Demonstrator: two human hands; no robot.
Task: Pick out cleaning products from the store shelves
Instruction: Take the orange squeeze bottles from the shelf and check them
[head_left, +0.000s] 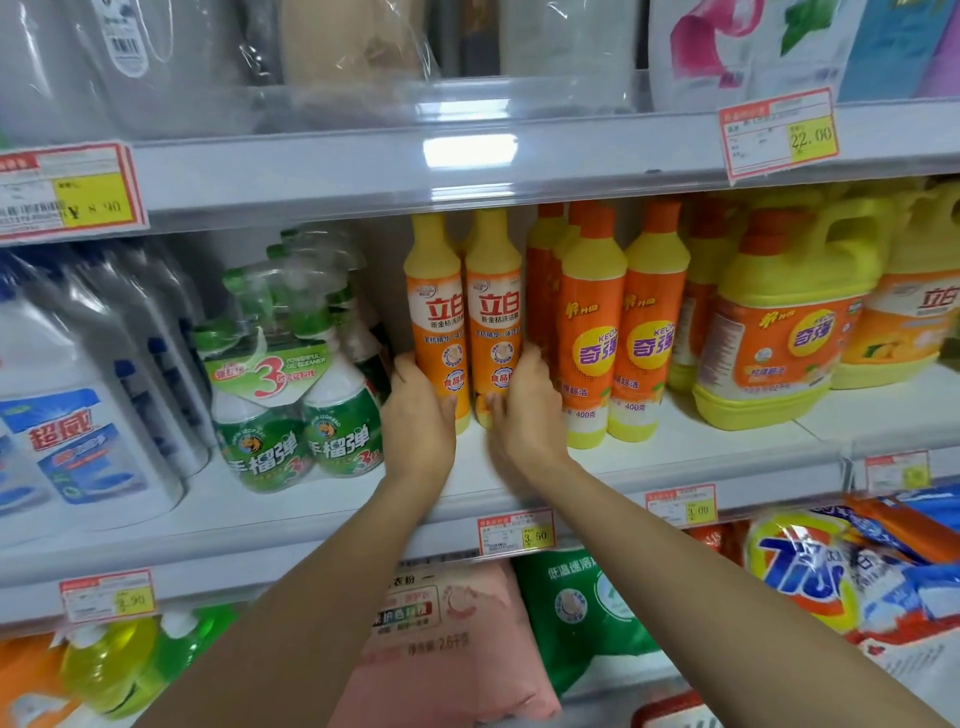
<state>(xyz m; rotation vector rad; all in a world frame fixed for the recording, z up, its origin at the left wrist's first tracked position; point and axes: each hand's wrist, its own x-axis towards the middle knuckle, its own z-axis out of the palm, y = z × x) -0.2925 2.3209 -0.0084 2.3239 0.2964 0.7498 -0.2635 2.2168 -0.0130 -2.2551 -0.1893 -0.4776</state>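
The left hand grips the left bottle, the right hand the right bottle — both upright, back from the shelf's front edge.

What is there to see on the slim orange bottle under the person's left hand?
The slim orange bottle looks like plastic: yellow neck and shoulders, orange label with red characters on white, yellow base. It stands upright on the white shelf, its top hidden behind the shelf edge above. The left hand grips its lower part, thumb across the front. A twin bottle, gripped by the right hand, stands close on its right; whether they touch is unclear.
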